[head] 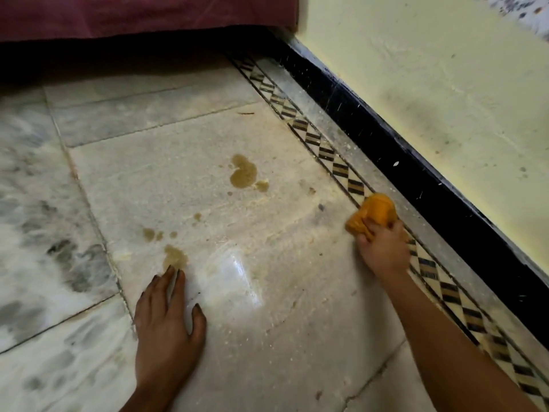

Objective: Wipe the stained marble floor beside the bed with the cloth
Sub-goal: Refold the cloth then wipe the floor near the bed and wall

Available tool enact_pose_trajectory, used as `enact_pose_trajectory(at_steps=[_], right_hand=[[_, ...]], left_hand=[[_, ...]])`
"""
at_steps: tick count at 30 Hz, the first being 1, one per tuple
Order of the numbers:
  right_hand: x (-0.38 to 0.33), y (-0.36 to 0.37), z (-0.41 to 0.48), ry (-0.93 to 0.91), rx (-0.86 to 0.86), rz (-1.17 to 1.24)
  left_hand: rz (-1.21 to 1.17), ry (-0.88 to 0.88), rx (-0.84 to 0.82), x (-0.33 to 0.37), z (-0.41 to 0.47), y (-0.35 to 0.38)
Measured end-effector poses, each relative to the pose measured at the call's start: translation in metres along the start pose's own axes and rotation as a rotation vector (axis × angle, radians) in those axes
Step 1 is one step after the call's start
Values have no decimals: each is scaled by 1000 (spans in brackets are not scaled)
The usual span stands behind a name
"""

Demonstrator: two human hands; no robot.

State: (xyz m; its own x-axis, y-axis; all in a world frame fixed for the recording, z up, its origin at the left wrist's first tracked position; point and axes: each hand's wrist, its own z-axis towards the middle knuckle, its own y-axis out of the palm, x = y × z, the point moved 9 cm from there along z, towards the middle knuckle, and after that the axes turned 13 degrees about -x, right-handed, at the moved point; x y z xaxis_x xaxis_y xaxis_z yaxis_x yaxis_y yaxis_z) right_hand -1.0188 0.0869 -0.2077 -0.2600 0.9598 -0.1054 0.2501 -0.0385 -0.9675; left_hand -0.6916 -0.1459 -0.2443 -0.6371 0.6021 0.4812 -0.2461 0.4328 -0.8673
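Observation:
My right hand [383, 248] grips a bunched orange cloth [375, 212] and presses it on the marble floor [282, 292] at the patterned border strip [332, 157]. A large brown stain [243, 173] lies up and to the left of the cloth. Smaller brown spots [153, 234] and another patch [174, 257] sit near my left hand [167, 328], which rests flat on the floor with fingers spread, its fingertips touching that patch. The bed [142, 16], with a maroon cover, runs across the top.
A black skirting [416, 173] and pale yellow wall [430, 84] run diagonally along the right. Dark shadow lies under the bed edge. Grey-veined marble slabs [38, 218] spread to the left. A wet shiny area [231, 281] sits between my hands.

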Motion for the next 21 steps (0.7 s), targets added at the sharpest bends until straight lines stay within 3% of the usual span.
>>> enact_pose_trajectory(at_steps=[3,7,10,13,15,17,19,21], right_hand=[[-86,9,38,-74,-42,-62],[-173,36,-27,-442,-30,27],[-162,46,-109,-693,-89,139],[-93,50,-146,-840,-107,73],[-46,40,-128,-746,-54,47],[-24,31,-85,-531,-17,19],[-38,22,-45,-288,21,14],[-90,23,-31,-208,-13,53]], left_hand=[[-18,6,9,-2,1,0],[12,-20,6,-3,0,0],[22,-37,-5,-5,-1,-2],[-2,-42,-4,-8,-5,-4],[-51,-29,-16,-9,-6,-6],[-28,2,-47,-12,-5,-10],[60,25,-64,-21,-5,-15],[100,-18,-46,-42,-7,-27]])
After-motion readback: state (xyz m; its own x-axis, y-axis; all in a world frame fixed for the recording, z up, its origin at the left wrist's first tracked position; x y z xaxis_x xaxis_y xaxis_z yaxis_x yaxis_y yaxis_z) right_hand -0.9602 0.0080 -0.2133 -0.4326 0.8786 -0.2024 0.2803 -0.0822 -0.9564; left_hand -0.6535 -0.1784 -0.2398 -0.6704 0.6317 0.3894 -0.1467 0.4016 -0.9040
